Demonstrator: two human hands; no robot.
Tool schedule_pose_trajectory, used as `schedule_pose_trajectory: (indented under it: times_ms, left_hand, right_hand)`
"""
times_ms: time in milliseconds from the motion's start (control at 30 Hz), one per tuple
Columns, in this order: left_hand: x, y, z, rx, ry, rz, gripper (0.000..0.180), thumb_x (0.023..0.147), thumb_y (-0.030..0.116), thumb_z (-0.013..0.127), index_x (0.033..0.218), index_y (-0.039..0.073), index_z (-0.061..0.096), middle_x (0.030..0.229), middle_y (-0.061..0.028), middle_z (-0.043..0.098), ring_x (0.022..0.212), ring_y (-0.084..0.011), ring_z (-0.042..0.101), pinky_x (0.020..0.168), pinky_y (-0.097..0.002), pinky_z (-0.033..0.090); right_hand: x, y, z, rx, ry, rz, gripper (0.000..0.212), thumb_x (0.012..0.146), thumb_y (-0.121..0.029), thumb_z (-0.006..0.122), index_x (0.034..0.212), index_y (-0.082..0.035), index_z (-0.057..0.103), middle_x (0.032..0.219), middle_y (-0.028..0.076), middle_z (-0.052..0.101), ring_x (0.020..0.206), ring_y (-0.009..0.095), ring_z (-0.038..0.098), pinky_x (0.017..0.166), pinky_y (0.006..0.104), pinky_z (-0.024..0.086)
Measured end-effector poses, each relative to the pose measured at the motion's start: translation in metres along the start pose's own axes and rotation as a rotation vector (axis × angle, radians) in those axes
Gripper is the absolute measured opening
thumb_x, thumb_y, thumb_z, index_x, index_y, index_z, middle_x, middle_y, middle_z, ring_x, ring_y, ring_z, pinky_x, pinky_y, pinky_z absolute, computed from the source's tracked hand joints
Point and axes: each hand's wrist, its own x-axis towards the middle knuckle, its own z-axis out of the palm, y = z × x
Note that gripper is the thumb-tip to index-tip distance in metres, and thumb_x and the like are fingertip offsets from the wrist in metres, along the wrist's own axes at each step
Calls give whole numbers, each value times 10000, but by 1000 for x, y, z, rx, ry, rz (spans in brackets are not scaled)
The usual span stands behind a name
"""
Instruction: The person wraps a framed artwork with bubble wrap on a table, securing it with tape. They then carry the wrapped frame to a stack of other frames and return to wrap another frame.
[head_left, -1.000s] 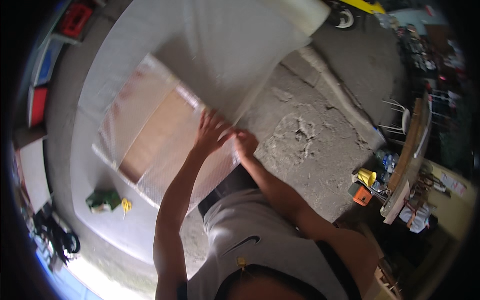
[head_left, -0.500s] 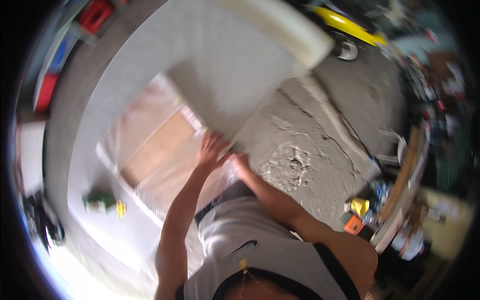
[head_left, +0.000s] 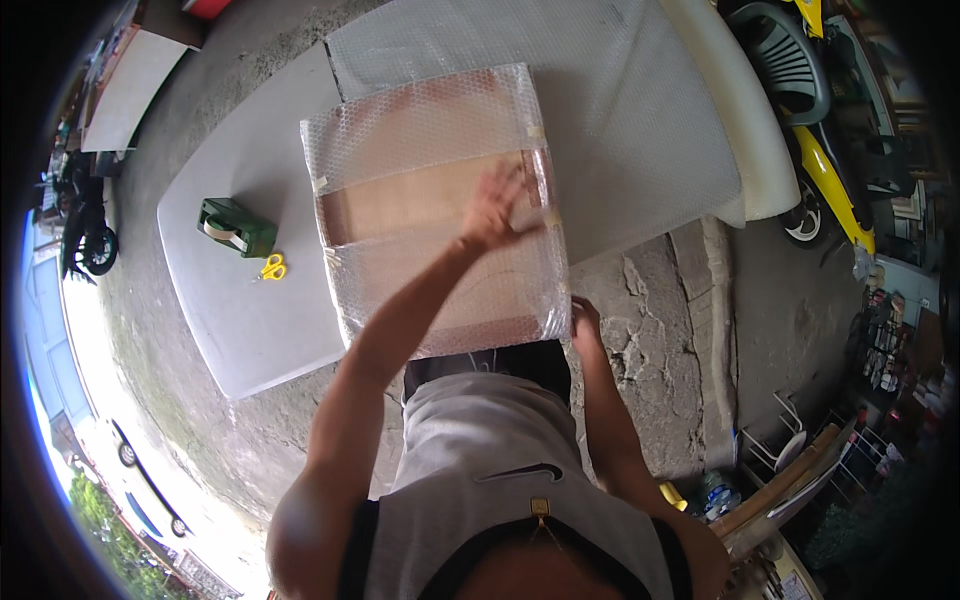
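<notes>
— Where is the bubble-wrapped flat package (head_left: 435,215)?

— It lies flat on the grey counter (head_left: 235,310), at the counter's near edge, right in front of the person. Brown board shows through a bare band across its middle.

— What is the left hand (head_left: 497,207) doing?

— It rests palm down on top of the package, near its right side, fingers (head_left: 521,180) spread wide and flat against the wrap, beside a strip of tape (head_left: 543,170). It grips nothing.

— And the right hand (head_left: 583,318)?

— It is at the package's near right corner, touching the edge. Whether its fingers curl round the corner or only press on it, I cannot tell.

— What else sits by the package?

— To its left on the counter, a green tape dispenser (head_left: 236,226), and just beside that, small yellow-handled scissors (head_left: 272,267). Beyond the package a loose sheet of bubble wrap (head_left: 620,110) spreads over the counter's far end.
</notes>
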Motion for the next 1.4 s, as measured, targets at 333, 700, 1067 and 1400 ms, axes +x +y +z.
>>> schedule_pose_trajectory:
  times_ms: [333, 700, 1067, 1400]
  left_hand:
    - [65, -278, -153, 270, -147, -465, 707, 894, 671, 385, 1319, 121, 508, 1364, -116, 502, 1285, -310, 447, 1069, -499, 315]
    - [55, -263, -206, 16, -52, -685, 846, 792, 763, 452, 1132, 2, 599, 1184, -236, 595, 1153, -349, 553, 964, -457, 415]
    - [-226, -175, -194, -467, 110, -1002, 596, 980, 462, 364, 1397, 40, 418, 1244, -251, 550, 1107, -302, 566, 989, -378, 407]
    - [-288, 116, 29, -1145, 1354, -1330, 404, 982, 401, 499, 1131, 31, 562, 1001, -11, 580, 878, -105, 506, 788, -261, 430]
  right_hand:
    - [-97, 110, 95, -195, -409, 46, 356, 791, -118, 727, 1107, -9, 606, 1095, 85, 644, 1018, 163, 592, 853, 309, 481]
    - [-190, -1, 168, 564, -117, -218, 356, 852, 5, 555, 1206, -15, 522, 1084, 75, 621, 1035, 199, 596, 917, 382, 491]
    - [-45, -274, 135, -527, -40, -576, 508, 750, -391, 691, 1041, 16, 603, 1008, 104, 602, 947, 255, 556, 851, 372, 445]
    - [103, -268, 395, -1448, -517, -1013, 791, 763, -640, 634, 1143, 52, 589, 1095, 250, 624, 1045, 369, 605, 894, 470, 470]
